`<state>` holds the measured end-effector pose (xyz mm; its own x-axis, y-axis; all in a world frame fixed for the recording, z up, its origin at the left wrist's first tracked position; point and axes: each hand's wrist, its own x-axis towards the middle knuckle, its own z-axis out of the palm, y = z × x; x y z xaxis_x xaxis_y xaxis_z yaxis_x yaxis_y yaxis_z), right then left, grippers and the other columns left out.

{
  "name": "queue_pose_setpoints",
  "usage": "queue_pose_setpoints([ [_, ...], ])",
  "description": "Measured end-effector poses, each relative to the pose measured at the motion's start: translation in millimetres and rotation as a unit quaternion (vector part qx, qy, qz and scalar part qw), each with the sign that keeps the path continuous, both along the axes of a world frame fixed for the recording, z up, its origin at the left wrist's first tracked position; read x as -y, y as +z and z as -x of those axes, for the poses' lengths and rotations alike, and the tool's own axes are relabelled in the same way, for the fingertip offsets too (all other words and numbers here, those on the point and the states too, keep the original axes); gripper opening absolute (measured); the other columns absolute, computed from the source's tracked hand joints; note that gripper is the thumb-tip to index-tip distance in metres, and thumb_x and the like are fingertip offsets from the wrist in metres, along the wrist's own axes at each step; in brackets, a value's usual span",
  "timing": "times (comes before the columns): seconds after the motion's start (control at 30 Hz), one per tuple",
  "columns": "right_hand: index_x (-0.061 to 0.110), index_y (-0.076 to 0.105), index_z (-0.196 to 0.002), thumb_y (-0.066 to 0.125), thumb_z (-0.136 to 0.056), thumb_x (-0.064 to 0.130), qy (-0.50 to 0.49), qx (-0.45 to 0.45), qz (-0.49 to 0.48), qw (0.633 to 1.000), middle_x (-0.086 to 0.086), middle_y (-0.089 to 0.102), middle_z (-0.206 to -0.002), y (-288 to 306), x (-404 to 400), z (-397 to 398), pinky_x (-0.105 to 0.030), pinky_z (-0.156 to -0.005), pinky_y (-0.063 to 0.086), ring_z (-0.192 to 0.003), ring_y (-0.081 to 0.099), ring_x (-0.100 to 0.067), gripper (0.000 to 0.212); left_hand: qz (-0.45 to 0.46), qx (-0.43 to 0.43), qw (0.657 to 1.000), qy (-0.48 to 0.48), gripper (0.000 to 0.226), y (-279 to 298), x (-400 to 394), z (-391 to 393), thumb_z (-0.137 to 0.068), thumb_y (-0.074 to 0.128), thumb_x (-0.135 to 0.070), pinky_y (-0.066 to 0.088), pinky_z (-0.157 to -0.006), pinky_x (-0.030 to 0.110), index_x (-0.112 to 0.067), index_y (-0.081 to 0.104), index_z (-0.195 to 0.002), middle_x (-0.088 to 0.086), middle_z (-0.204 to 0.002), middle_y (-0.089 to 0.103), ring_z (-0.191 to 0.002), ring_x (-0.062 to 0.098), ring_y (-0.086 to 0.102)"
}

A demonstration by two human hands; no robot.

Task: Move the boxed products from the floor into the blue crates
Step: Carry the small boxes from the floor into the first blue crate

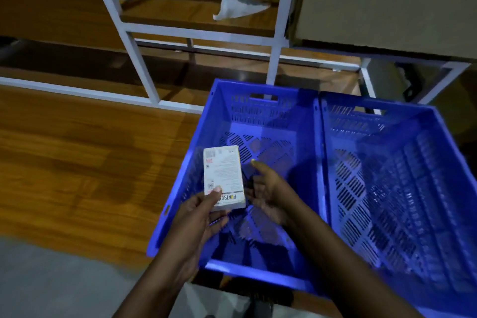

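Two blue perforated crates stand side by side on a wooden surface: the left crate (258, 116) and the right crate (402, 162). No boxes lie inside either one. My left hand (200, 217) grips the near end of a white printed product box (223, 175), thumb on top, holding it over the left crate's left side. My right hand (268, 188) hovers inside the left crate just right of the box, fingers relaxed and holding nothing.
A white metal shelf frame (134, 41) with wooden boards rises behind the crates. A crumpled white plastic bag (237, 6) lies on a shelf. A large cardboard box (387, 0) fills the upper right. Wooden board (77, 162) stretches left of the crates; grey floor (51, 279) lies below.
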<state>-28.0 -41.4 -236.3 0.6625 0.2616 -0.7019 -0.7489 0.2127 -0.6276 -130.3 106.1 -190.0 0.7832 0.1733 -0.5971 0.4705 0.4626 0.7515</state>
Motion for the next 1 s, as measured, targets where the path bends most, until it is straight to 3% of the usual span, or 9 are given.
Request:
queue_pose_setpoints([
  [0.17, -0.006, 0.068, -0.123, 0.066, -0.097, 0.029, 0.032, 0.035, -0.023, 0.999, -0.021, 0.075, -0.117, 17.8, 29.6, 35.5, -0.041, -0.101, 0.057, -0.110, 0.072, -0.034, 0.043, -0.066, -0.006, 0.997, -0.050, 0.016, -13.2, 25.3, -15.4, -0.102, 0.059, -0.019, 0.059, -0.070, 0.024, -0.009, 0.070, -0.107, 0.007, -0.096, 0.080, -0.078, 0.012, 0.074],
  [0.3, -0.011, 0.074, -0.093, 0.078, -0.087, 0.019, -0.028, 0.056, 0.068, 0.996, -0.019, 0.078, -0.087, 5.4, 40.0, 32.2, -0.043, -0.085, 0.062, -0.084, 0.077, -0.031, 0.031, -0.214, 0.003, 0.964, -0.160, 0.024, -26.3, 22.6, -21.8, -0.097, 0.068, -0.025, 0.052, -0.082, 0.019, -0.017, 0.069, -0.119, -0.006, -0.110, 0.076, -0.103, 0.009, 0.068],
  [0.4, 0.013, 0.065, -0.059, 0.081, -0.086, 0.021, -0.045, 0.058, 0.142, 0.987, 0.000, 0.064, -0.055, -3.6, 48.6, 24.5, -0.030, -0.053, 0.056, -0.047, 0.063, -0.011, 0.033, -0.274, 0.012, 0.942, -0.191, 0.076, -29.4, 9.6, -23.7, -0.073, 0.079, -0.060, 0.046, -0.110, 0.030, -0.020, 0.060, -0.135, -0.004, -0.135, 0.065, -0.127, 0.011, 0.060],
  [0.47, 0.011, 0.068, -0.066, 0.080, -0.088, 0.018, -0.064, 0.070, 0.149, 0.984, 0.000, 0.068, -0.057, -4.4, 48.2, 21.0, -0.026, -0.050, 0.050, -0.049, 0.066, -0.011, 0.025, -0.284, 0.022, 0.936, -0.206, 0.096, -30.1, -0.4, -25.6, -0.062, 0.077, -0.072, 0.041, -0.117, 0.039, -0.020, 0.056, -0.141, -0.002, -0.142, 0.060, -0.133, 0.012, 0.055],
  [0.6, 0.001, 0.072, -0.086, 0.078, -0.088, 0.012, -0.099, 0.094, 0.211, 0.968, 0.004, 0.067, -0.052, -3.2, 35.1, 6.0, -0.018, -0.041, 0.045, -0.042, 0.062, -0.005, 0.013, -0.287, 0.028, 0.925, -0.246, 0.075, -28.1, -20.8, -28.7, -0.086, 0.078, -0.045, 0.037, -0.119, 0.038, -0.017, 0.049, -0.149, -0.002, -0.150, 0.052, -0.139, 0.013, 0.048],
  [0.73, 0.009, 0.068, -0.066, 0.080, -0.086, 0.027, -0.005, 0.149, 0.366, 0.919, 0.001, 0.059, -0.057, -14.8, 13.6, -3.5, -0.028, -0.050, 0.048, -0.051, 0.054, -0.009, 0.029, -0.304, 0.067, 0.908, -0.281, 0.083, -27.7, -37.0, -27.9, -0.074, 0.077, -0.065, 0.039, -0.119, 0.038, -0.027, 0.053, -0.144, -0.008, -0.148, 0.054, -0.137, 0.008, 0.049],
  [0.8, 0.013, 0.057, -0.054, 0.080, -0.086, 0.033, 0.017, 0.157, 0.410, 0.898, 0.008, 0.050, -0.047, -18.0, 3.4, -0.5, -0.018, -0.039, 0.035, -0.042, 0.043, 0.000, 0.044, -0.317, 0.088, 0.896, -0.297, 0.061, -27.0, -42.4, -26.5, -0.079, 0.076, -0.059, 0.041, -0.116, 0.033, -0.038, 0.058, -0.133, -0.014, -0.142, 0.059, -0.132, 0.001, 0.053],
  [0.87, 0.015, 0.051, -0.052, 0.081, -0.084, 0.038, 0.005, 0.177, 0.423, 0.889, 0.009, 0.045, -0.040, -18.6, -1.1, 8.2, -0.014, -0.037, 0.027, -0.038, 0.039, 0.002, 0.049, -0.310, 0.106, 0.891, -0.314, 0.068, -30.4, -45.2, -25.1, -0.075, 0.072, -0.069, 0.042, -0.116, 0.034, -0.038, 0.059, -0.134, -0.017, -0.140, 0.061, -0.131, -0.002, 0.054],
  [1.0, 0.017, 0.066, -0.090, 0.080, -0.082, 0.048, -0.023, 0.205, 0.440, 0.874, 0.007, 0.066, -0.075, -11.0, 4.6, 40.0, -0.017, -0.059, 0.042, -0.073, 0.060, -0.005, 0.035, -0.301, 0.127, 0.876, -0.354, 0.077, -31.7, -46.8, -23.1, -0.082, 0.071, -0.064, 0.041, -0.116, 0.033, -0.032, 0.049, -0.148, -0.016, -0.147, 0.053, -0.134, 0.003, 0.050],
])
